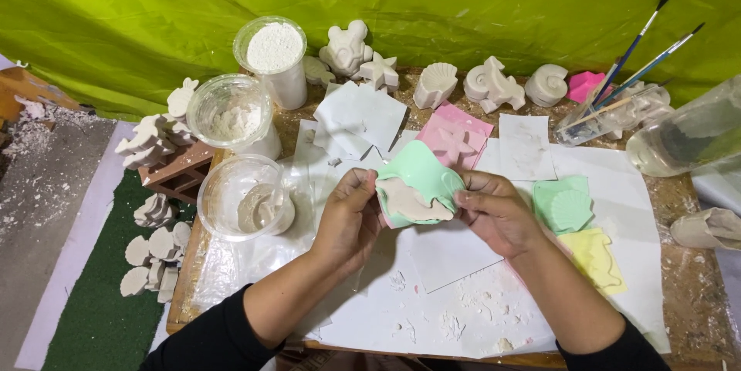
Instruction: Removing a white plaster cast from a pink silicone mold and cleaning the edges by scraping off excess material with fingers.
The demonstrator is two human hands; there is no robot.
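Off the tabletop's left edge: plaster casts [150,251] lie on a green mat [93,309], more casts [147,139] stacked on a small wooden stand [179,174].

Left part of tabletop: three clear cups. Front cup [245,197] holds grey slurry, middle cup [230,112] has powder residue, back cup [272,50] is full of white powder.

Centre, above the white paper sheet [617,178]: left hand [349,216] and right hand [494,213] are close together, both clamped on a mint-green mould [421,174]. The mould is flexed, with a pale dolphin-shaped cast [413,203] showing in its cavity. Left thumb sits on the mould's left edge, right fingers pinch its right edge. The mould is held clear of the tabletop, roughly mid-table. Plaster crumbs [455,325] lie on the paper near the front edge.

Behind the hands: loose paper squares [359,116] and a pink star mould [455,138]. Along the back edge: white shell, star and snail figures [436,84].

Right of the hands: green shell mould [563,205], with a yellow mould [594,255] just in front of it.

Back right corner: pink mould [583,85] and brushes [641,54] standing in a clear tumbler [594,120] lying tilted. Right edge: large clear jar [687,135] on its side and a crumpled paper cup [706,228].
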